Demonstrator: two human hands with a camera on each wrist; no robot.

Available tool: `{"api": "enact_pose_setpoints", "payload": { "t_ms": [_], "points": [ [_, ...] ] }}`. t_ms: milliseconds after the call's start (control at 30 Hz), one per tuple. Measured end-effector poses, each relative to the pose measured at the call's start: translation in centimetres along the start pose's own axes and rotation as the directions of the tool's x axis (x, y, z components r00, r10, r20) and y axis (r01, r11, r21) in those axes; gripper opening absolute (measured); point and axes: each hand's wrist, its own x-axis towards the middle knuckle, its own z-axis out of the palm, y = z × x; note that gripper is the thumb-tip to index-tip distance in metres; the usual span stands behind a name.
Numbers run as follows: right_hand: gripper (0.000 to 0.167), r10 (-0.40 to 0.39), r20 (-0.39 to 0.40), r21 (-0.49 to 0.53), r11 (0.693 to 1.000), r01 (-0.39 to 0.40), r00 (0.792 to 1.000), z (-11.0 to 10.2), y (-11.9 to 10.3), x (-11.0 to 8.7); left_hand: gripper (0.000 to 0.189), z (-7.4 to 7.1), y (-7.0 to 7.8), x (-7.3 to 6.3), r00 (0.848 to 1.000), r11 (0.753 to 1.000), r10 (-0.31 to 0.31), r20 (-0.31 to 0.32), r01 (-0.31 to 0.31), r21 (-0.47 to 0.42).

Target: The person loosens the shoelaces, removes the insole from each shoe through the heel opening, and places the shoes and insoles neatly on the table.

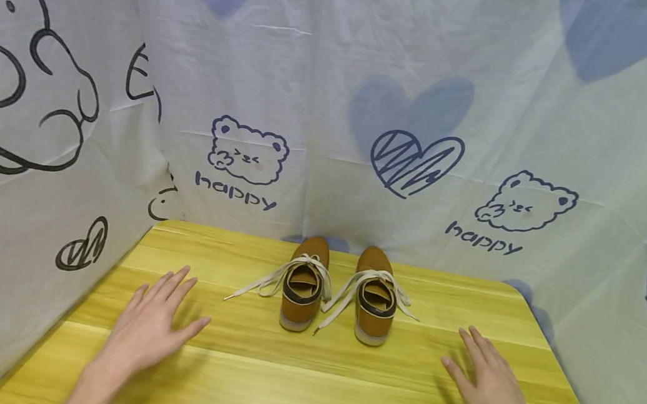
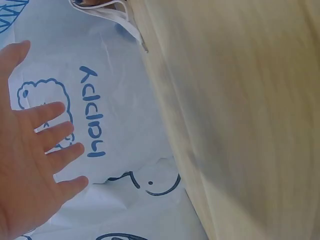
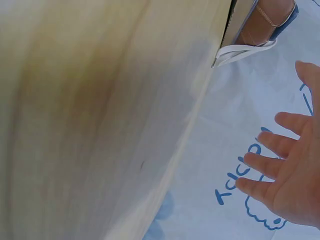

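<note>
Yellow wood-grain worktop (image 1: 283, 377), a person's right grip (image 1: 493, 383) spread at near right, left grip (image 1: 150, 326) spread at near left, left brown shoe (image 1: 296, 309) and right brown shoe (image 1: 373, 324) side by side at the far edge, pale printed cloth (image 1: 329, 121) beyond and either side

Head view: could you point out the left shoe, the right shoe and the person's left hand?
Left shoe (image 1: 301, 299): head view, on the dark collar above the heel.
Right shoe (image 1: 376, 309): head view, same part.
Left hand (image 1: 150, 322): head view, on its back.
</note>
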Motion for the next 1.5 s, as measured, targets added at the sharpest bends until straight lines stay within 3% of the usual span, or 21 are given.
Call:
{"api": "enact_pose_setpoints", "payload": {
  "t_ms": [167, 300, 500, 667, 833, 1000, 1233, 1500],
  "points": [
    [0.077, 0.025, -0.055, 0.047, 0.999, -0.023, 0.998, -0.2, -0.6, -0.2, 0.080, 0.2, 0.6, 0.2, 0.994, 0.999, 0.031, -0.103, -0.034, -0.029],
    [0.065, 0.002, -0.177, 0.108, 0.994, 0.018, 0.984, -0.4, -1.6, -0.3, 0.071, 0.4, 1.1, 0.6, 0.976, 0.996, 0.066, -0.205, -0.079, -0.051],
    [0.044, -0.071, -0.402, 0.166, 0.975, 0.148, 0.913, -0.8, -3.6, 0.0, 0.056, 0.6, 1.9, 2.0, 0.942, 0.984, 0.112, -0.317, -0.150, -0.096],
    [0.041, -0.126, -0.499, 0.193, 0.948, 0.252, 0.857, -1.1, -5.4, 1.3, 0.048, 0.7, 2.9, 3.8, 0.925, 0.969, 0.143, -0.351, -0.203, -0.139],
    [0.043, -0.207, -0.535, 0.210, 0.906, 0.366, 0.819, -1.4, -7.3, 2.7, 0.044, 1.4, 4.0, 5.7, 0.923, 0.943, 0.198, -0.331, -0.271, -0.192],
    [0.045, -0.296, -0.553, 0.212, 0.854, 0.475, 0.779, -1.1, -9.3, 4.1, 0.046, 2.1, 5.1, 7.3, 0.930, 0.920, 0.246, -0.274, -0.312, -0.236],
    [0.038, -0.404, -0.495, 0.207, 0.805, 0.556, 0.769, 0.1, -12.0, 5.9, 0.046, 3.4, 6.3, 9.6, 0.932, 0.905, 0.329, -0.154, -0.358, -0.230],
    [0.038, -0.516, -0.430, 0.188, 0.752, 0.632, 0.741, 1.5, -14.9, 8.0, 0.044, 5.1, 7.3, 12.0, 0.903, 0.886, 0.428, -0.049, -0.430, -0.175]
  ]
}}
